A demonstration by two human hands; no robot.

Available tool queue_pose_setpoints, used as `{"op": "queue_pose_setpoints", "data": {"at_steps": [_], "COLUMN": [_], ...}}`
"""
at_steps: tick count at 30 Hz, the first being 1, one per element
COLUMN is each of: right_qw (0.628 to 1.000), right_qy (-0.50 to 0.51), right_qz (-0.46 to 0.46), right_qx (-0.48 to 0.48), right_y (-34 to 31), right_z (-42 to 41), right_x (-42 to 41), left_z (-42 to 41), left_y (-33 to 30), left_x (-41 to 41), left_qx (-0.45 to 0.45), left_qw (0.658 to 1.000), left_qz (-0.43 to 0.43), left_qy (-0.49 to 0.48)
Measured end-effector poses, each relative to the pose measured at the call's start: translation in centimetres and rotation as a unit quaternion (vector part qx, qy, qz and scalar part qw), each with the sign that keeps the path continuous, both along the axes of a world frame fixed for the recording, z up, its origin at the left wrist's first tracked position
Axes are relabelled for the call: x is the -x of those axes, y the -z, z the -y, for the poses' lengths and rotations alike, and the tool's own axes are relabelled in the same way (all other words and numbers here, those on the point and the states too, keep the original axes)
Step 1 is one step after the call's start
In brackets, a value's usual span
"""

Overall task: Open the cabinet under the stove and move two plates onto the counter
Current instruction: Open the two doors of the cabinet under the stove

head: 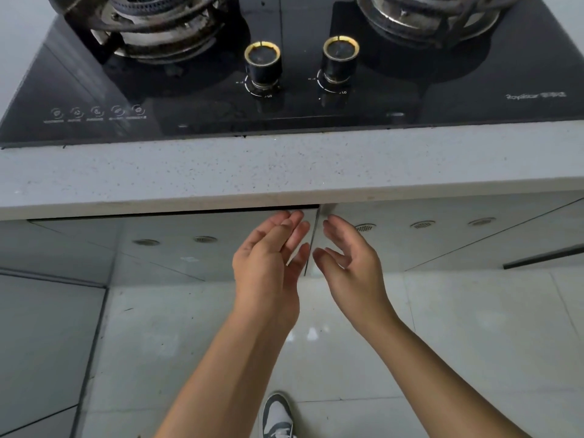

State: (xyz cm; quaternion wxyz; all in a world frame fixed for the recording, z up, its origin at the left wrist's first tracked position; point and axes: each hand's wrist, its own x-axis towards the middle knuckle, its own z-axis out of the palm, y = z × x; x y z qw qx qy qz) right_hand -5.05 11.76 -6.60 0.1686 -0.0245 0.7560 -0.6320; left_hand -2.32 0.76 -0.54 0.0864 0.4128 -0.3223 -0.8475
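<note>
Both hands, left hand point(268, 260) and right hand point(350, 260), reach open and empty toward the cabinet doors point(189, 248) under the worktop point(284, 172). Fingertips should hook each door's inner edge at the centre seam, then pull evenly.

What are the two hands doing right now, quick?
Left hand: open, holding nothing, fingers at the top edge of the left cabinet door.
Right hand: open, holding nothing, by the seam between the doors.

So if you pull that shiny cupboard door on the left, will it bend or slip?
Probably no bending: the left cabinet door looks like a flat, rigid panel. It may be slippery, since its glossy face shows no handle, so the left hand would likely hook its top edge, where a dark gap shows under the counter.
</note>
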Motion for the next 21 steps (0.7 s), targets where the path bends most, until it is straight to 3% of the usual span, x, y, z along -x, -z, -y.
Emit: {"op": "queue_pose_setpoints", "data": {"at_steps": [11,21], "right_qw": [1.0,1.0], "right_qy": [-0.02,-0.012], "right_qz": [0.002,-0.018], "right_qx": [0.019,-0.001], "right_y": [-0.71,-0.69], "right_z": [0.47,0.19], "right_x": [0.31,-0.36], "left_z": [-0.37,-0.38], "left_y": [-0.67,0.04], "left_x": [0.98,0.34], "left_qx": [0.019,0.052], "left_qw": [0.999,0.998], "left_qz": [-0.027,0.024], "left_qy": [0.004,0.018]}}
